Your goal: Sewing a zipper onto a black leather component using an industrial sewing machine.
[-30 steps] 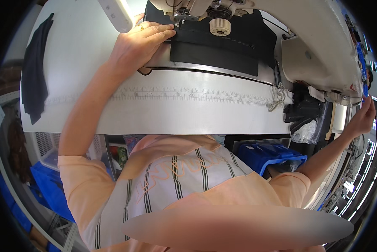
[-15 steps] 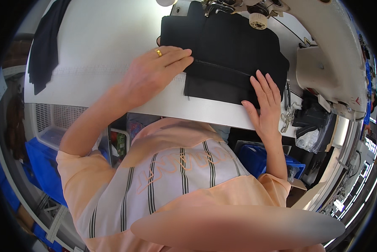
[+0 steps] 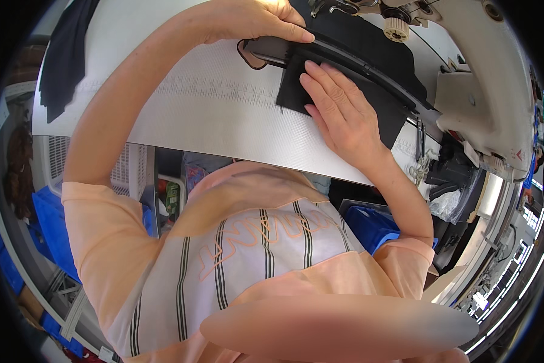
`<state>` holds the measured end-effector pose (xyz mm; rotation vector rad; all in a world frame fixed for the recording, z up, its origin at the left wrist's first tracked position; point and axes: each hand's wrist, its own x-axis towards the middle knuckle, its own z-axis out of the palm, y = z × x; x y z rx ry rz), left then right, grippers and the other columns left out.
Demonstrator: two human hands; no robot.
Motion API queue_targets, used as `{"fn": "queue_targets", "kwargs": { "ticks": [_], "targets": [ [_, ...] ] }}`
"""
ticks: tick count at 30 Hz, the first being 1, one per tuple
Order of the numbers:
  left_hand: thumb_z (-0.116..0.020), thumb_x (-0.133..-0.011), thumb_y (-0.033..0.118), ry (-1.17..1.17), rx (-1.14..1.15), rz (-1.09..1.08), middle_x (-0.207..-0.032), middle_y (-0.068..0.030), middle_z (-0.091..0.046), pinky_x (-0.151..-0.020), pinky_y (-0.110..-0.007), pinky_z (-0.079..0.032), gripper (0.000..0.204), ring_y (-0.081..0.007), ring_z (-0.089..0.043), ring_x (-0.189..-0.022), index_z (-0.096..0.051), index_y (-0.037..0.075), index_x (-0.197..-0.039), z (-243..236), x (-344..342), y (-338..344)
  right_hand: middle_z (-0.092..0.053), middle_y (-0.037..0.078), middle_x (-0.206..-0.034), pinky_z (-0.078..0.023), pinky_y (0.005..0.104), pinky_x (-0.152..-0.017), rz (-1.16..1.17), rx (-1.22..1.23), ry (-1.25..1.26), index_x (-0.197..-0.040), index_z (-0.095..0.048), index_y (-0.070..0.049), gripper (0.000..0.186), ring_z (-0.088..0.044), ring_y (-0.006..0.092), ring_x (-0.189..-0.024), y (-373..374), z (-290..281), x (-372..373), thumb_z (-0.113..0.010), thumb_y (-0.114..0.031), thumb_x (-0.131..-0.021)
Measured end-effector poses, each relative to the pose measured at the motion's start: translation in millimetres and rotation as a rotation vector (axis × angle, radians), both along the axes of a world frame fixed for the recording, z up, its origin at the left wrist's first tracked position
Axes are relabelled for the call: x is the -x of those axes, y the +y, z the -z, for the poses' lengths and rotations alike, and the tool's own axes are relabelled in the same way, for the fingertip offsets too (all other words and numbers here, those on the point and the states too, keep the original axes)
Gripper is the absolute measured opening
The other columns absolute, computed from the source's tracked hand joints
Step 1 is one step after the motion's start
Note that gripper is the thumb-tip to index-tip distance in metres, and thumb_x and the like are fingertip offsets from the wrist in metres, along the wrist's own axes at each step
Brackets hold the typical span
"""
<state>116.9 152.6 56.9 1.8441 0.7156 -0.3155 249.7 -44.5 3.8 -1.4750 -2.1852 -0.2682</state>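
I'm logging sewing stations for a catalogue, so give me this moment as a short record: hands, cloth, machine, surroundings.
Left hand: at the upper left of the black cloth, fingers bent; grip unclear
Right hand: laid flat on the near part of that cloth, fingers extended
Machine: pale, at upper right, with a ribbed cream dial
Table: white, with ruler marks
Table's left end: a dark fabric
Below the table: blue bin, white basket

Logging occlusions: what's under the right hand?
Black fabric shows around the fingers of the right hand, white tabletop beside its palm. Whatever lies directly beneath is covered.
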Motion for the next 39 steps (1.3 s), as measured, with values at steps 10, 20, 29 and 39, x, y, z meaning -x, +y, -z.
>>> {"fn": "queue_targets", "kwargs": {
  "ticks": [10,20,29,39],
  "targets": [
    [-0.066,-0.088,0.038,-0.065,0.089,-0.07,-0.066,0.002,-0.056,-0.054,-0.023,-0.047,0.031,-0.008,-0.054,-0.06,-0.066,0.008,-0.086,-9,-3,-2,-0.052,0.012,-0.135,-0.041,0.042,-0.103,0.028,0.194,-0.027,-0.127,-0.053,-0.001,0.06,-0.046,0.0279,-0.128,0,-5,0,-0.074,-0.022,-0.074],
    [-0.069,-0.085,0.041,0.015,0.147,0.044,-0.069,0.0019,-0.057,-0.057,-0.023,-0.048,0.036,-0.0087,-0.055,-0.061,-0.067,0.006,-0.093,-2,-4,4,-0.052,0.011,-0.134,-0.041,0.0418,-0.103,0.018,0.202,-0.006,-0.126,-0.054,-0.002,0.059,-0.047,0.0271,-0.128,1,-5,2,-0.074,-0.024,-0.075],
    [-0.066,-0.081,0.01,-0.749,-0.714,0.175,-0.079,-0.0073,-0.063,-0.057,-0.028,-0.049,0.019,-0.0154,-0.059,-0.065,-0.068,-0.002,-0.096,32,17,-22,-0.06,0.012,-0.123,-0.044,0.0401,-0.099,-0.287,0.232,0.121,-0.117,-0.06,-0.003,0.043,-0.054,0.0273,-0.119,-18,-4,0,-0.068,-0.026,-0.082],
    [-0.064,-0.074,0.007,-0.868,-1.231,0.438,-0.1,-0.0074,-0.066,-0.087,-0.042,-0.053,0.021,-0.0202,-0.065,-0.083,-0.067,0.003,-0.095,53,42,-40,-0.069,0.007,-0.092,-0.055,0.0284,-0.074,0.446,0.589,2.111,-0.108,-0.064,-0.001,0.05,-0.067,0.0156,-0.081,-26,-29,-143,-0.066,-0.046,-0.085]
  ]
}}
